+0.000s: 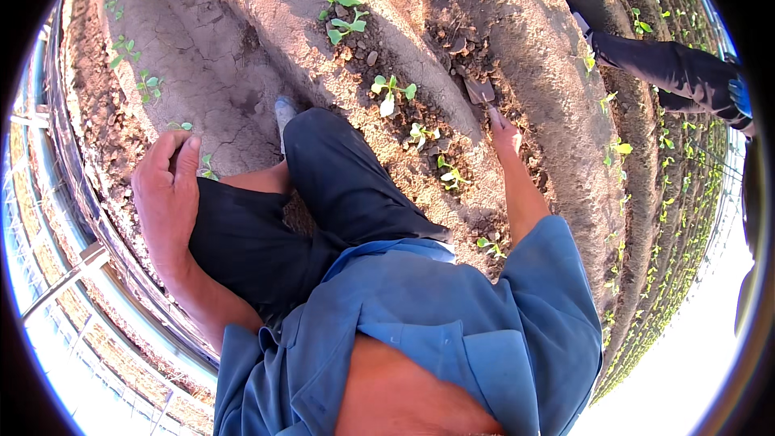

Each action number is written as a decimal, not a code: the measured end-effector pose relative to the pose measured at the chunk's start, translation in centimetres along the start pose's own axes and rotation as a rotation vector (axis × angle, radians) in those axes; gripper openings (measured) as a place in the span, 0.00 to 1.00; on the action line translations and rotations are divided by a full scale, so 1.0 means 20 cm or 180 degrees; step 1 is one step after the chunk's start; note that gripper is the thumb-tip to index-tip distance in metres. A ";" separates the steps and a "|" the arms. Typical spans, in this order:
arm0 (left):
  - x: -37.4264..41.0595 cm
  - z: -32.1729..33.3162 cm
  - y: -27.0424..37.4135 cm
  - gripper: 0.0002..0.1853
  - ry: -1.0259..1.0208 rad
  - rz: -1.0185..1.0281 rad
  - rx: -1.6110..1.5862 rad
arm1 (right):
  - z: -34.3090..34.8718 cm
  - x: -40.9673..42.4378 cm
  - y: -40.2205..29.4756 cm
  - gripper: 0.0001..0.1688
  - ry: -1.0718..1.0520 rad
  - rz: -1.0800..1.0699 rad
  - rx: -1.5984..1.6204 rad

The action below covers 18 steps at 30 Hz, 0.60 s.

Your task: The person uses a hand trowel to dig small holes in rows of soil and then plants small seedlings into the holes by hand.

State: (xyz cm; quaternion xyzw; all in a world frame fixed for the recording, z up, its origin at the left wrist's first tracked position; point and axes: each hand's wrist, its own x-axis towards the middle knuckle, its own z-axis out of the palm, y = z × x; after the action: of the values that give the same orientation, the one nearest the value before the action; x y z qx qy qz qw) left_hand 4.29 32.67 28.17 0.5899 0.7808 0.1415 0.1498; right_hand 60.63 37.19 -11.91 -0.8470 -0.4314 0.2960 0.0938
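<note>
My right hand (506,132) is closed around the handle of a small trowel (479,91). The trowel's flat blade touches loose, dark soil in the furrow on the right of the planted ridge. My left hand (166,175) is held above my bent left knee, its fingers curled and the thumb near them, and I see nothing in it. Between my legs and the trowel runs a row of leafy seedlings (392,95), with another seedling (451,174) closer to me. A small stone (372,59) lies beside the row.
Another person's dark-trousered leg (672,66) reaches in at the upper right, across further ridges. More rows of seedlings (640,25) run down the right. Smaller seedlings (148,86) grow along the left ridge. Pale pipes or rails (91,257) curve along the left edge.
</note>
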 end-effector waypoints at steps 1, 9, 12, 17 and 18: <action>0.01 0.01 -0.01 0.09 0.0002 0.0005 -0.0056 | 0.09 0.06 0.00 0.27 0.0239 -0.0342 0.0229; -0.01 -0.01 0.04 0.10 -0.0134 0.0161 -0.0671 | 0.07 0.07 -0.22 0.23 -0.0105 0.0172 0.0322; 0.10 -0.09 0.09 0.08 -0.0214 0.0458 -0.0941 | 0.01 -0.03 -0.21 0.25 0.0197 0.0165 0.0397; 0.57 0.19 -0.09 0.10 -0.0968 0.0497 -0.1118 | -0.13 -0.18 -0.30 0.32 0.0259 0.0443 0.0401; 0.68 0.33 -0.13 0.12 -0.1048 0.0557 -0.1172 | -0.14 -0.19 -0.32 0.31 0.0256 0.0437 0.0436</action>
State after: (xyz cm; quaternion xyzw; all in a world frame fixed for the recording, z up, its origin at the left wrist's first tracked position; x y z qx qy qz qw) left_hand 1.11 45.39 20.26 0.6331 0.6530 0.1956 0.3669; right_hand 56.22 38.37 -5.29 -0.8774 -0.3470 0.2963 0.1483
